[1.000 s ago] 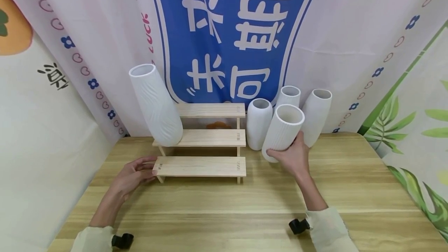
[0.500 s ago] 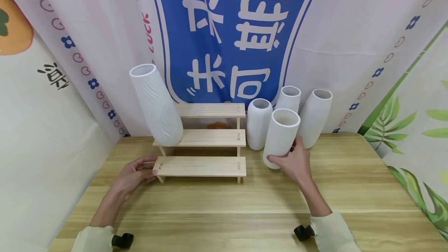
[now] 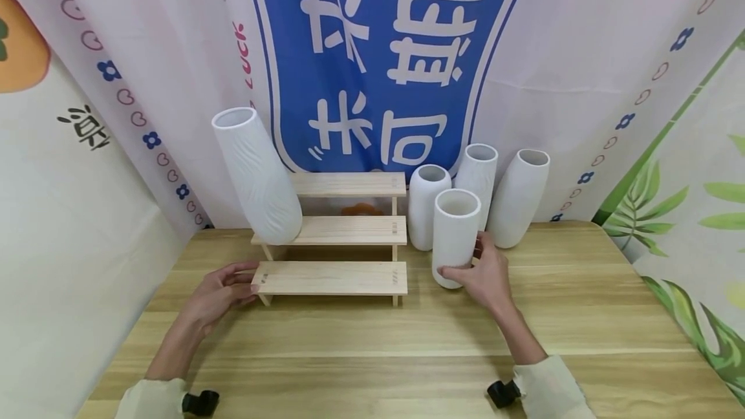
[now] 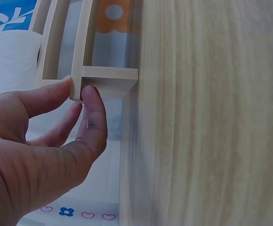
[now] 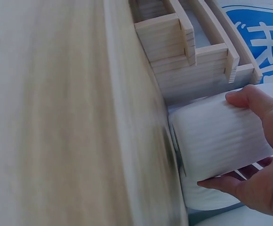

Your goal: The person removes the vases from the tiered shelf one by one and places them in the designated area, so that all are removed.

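In the head view my right hand (image 3: pixel 485 273) grips a white ribbed cylindrical vase (image 3: pixel 455 238) low on its body, thumb on the front and fingers behind. The vase stands nearly upright; whether its base touches the table I cannot tell. My left hand (image 3: pixel 218 296) pinches the left end of the lowest step of a wooden three-tier display stand (image 3: pixel 332 278). The left wrist view has the thumb above the board (image 4: pixel 78 70) and the fingers curled below. On the stand's middle step, at its left end, is a tall white vase (image 3: pixel 259 176) with a wavy relief.
Behind the held vase are a rounded white vase (image 3: pixel 429 205), a slim white vase (image 3: pixel 478 170) and a tapered white vase (image 3: pixel 520 199), close together. A printed curtain (image 3: pixel 570 70) hangs behind the wood-grain table (image 3: pixel 361 361).
My right hand has brought the ribbed vase leftward and toward me, and its tilt has become nearly upright. The left hand keeps its pinch on the stand.
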`<state>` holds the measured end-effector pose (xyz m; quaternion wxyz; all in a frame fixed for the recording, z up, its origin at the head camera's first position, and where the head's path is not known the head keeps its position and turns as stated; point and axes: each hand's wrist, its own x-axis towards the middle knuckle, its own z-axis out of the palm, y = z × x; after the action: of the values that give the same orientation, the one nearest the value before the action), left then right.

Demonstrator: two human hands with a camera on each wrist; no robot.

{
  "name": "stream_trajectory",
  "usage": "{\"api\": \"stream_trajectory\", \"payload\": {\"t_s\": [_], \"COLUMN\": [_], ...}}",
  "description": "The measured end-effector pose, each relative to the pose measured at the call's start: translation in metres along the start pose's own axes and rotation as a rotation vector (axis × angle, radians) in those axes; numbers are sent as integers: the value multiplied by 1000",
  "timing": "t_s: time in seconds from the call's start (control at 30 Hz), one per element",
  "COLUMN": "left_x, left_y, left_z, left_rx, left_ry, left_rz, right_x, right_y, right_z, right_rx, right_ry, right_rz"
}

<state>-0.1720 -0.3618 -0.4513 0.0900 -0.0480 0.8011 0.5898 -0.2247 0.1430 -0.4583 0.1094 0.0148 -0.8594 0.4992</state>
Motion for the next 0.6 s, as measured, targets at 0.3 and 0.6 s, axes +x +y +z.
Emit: {"api": "stream_trajectory", "payload": {"t_s": [0.3,0.6], "left_x": [0,1], "left_y": [0,0], "left_z": [-1,-1], "left_rx": [2,3], "left_ry": [-6,-11], "left_rz": [-4,-1], "right_x": [1,5], "right_y": [6,9], "right_z": [4,5], "right_rx": [2,56], "right_ry": [-1,-35], "right_rz": [21,42]}}
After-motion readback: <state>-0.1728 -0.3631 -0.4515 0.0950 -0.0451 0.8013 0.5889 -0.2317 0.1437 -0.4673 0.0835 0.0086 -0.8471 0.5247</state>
